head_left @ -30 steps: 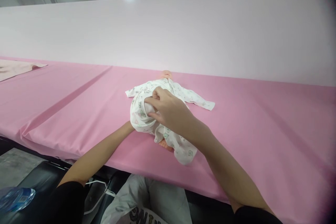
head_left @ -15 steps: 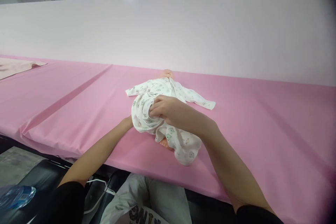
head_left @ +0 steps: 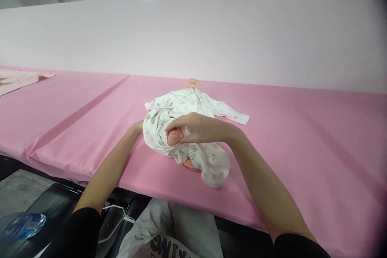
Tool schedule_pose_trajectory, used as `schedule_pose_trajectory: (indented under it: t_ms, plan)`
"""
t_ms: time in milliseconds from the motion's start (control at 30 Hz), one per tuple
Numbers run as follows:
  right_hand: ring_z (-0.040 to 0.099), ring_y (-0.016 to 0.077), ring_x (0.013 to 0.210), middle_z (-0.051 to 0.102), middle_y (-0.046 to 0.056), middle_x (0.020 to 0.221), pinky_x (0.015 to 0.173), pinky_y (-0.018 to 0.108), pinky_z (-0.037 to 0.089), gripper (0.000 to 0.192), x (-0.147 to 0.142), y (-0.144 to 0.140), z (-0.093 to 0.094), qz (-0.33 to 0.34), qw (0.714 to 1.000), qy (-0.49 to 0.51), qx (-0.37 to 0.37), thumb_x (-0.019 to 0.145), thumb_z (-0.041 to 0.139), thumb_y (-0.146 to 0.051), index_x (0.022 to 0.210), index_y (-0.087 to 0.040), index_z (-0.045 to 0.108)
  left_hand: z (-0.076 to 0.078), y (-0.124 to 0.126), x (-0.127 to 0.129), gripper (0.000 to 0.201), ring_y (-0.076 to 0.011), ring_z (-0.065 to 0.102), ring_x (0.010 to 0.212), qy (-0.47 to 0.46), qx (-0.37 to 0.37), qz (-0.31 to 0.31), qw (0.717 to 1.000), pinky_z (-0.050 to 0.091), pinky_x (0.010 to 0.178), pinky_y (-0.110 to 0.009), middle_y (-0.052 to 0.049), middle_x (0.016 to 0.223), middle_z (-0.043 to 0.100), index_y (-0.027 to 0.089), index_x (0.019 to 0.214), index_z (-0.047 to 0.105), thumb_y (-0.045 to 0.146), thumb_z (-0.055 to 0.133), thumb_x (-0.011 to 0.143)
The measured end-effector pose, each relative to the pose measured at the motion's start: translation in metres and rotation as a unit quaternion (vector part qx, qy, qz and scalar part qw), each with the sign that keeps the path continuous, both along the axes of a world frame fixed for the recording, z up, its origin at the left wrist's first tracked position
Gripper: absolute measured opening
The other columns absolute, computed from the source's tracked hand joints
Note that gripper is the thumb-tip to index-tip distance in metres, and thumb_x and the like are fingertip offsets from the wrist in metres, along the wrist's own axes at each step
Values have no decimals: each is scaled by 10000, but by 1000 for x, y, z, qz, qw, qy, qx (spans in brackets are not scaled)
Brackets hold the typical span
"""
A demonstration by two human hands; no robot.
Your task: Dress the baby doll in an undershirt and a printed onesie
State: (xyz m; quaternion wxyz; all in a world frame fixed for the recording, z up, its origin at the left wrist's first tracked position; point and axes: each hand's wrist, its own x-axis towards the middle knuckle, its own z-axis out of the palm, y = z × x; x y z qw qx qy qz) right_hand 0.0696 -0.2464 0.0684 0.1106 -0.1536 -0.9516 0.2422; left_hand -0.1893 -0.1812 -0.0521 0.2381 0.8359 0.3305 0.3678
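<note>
A baby doll lies on its back on the pink-covered table, head toward the wall, in a white garment with small animal prints. My left hand is mostly covered by the bunched leg of the garment, its fingers out of sight. Over that bunched opening, my right hand curves around the doll's foot, fingers above and thumb below. The doll's other foot peeks from under the cloth, beside a garment leg lying loose. Both sleeves are spread outward.
A pale pink cloth lies at the table's far left. The white wall rises behind the pink table cover. Below the front edge are a black chair, a plastic bottle and a white cable.
The doll's foot has come into view at the garment opening. My right hand has opened from a pinch on the cloth to curve round the foot. My left hand has moved slightly left.
</note>
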Motion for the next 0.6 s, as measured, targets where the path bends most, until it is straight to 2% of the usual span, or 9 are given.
schedule_pose_trajectory:
  t_ms: [67, 133, 200, 300, 433, 500, 600]
  plan:
    - [609, 184, 1004, 677, 6, 1099, 835, 307, 447, 384, 2, 3, -1, 6, 999, -16, -31, 789, 603, -112, 1146, -248, 643, 2, 3, 0, 519, -215, 684, 752, 1, -56, -33, 998, 578, 671, -362, -115, 929, 731, 101, 1168, 641, 522, 415, 965]
    - [605, 185, 1017, 674, 13, 1109, 830, 301, 442, 402, 3, 7, -4, -5, 998, -30, -49, 792, 611, -120, 1173, -244, 631, 4, 4, 3, 543, -257, 696, 918, -30, -142, -64, 987, 582, 774, -402, -130, 1083, 716, 132, 1358, 519, 490, 340, 991]
    - [606, 186, 970, 674, 21, 1080, 780, 295, 437, 357, 2, 12, -8, -40, 997, -46, -38, 802, 600, -130, 1142, -232, 644, 7, 4, 5, 574, -279, 643, 1107, -81, -251, -98, 960, 558, 893, -433, -127, 1245, 649, 171, 1464, 389, 486, 300, 993]
    - [601, 188, 865, 671, 32, 1006, 691, 284, 417, 246, 1, 20, -15, -104, 991, -77, -12, 811, 621, -203, 1051, -210, 669, 12, 0, 7, 599, -291, 559, 1236, -136, -365, -114, 914, 513, 987, -435, -128, 1362, 562, 192, 1472, 383, 513, 369, 967]
    - [596, 186, 822, 659, 39, 900, 672, 273, 404, 209, 0, 34, -25, -215, 975, -47, -7, 848, 577, -211, 1045, -169, 633, 15, -6, 11, 709, -269, 518, 1281, -162, -408, -66, 896, 488, 1008, -356, -84, 1479, 446, 295, 1459, 393, 321, 703, 822]
    - [586, 208, 851, 642, 61, 925, 682, 289, 398, 211, -2, 38, -32, -279, 959, -30, 37, 875, 549, -228, 1064, -148, 599, 15, -8, 15, 702, -259, 513, 1282, -178, -389, -40, 903, 484, 1001, -328, -58, 1515, 397, 329, 1434, 427, 289, 729, 801]
    - [566, 263, 927, 580, 142, 1092, 698, 319, 398, 322, -9, 43, -43, -350, 928, -69, 104, 868, 595, -287, 1119, -98, 530, 12, -8, 25, 629, -251, 590, 1173, -215, -350, 0, 912, 490, 975, -337, -85, 1408, 525, 299, 1405, 474, 323, 705, 821]
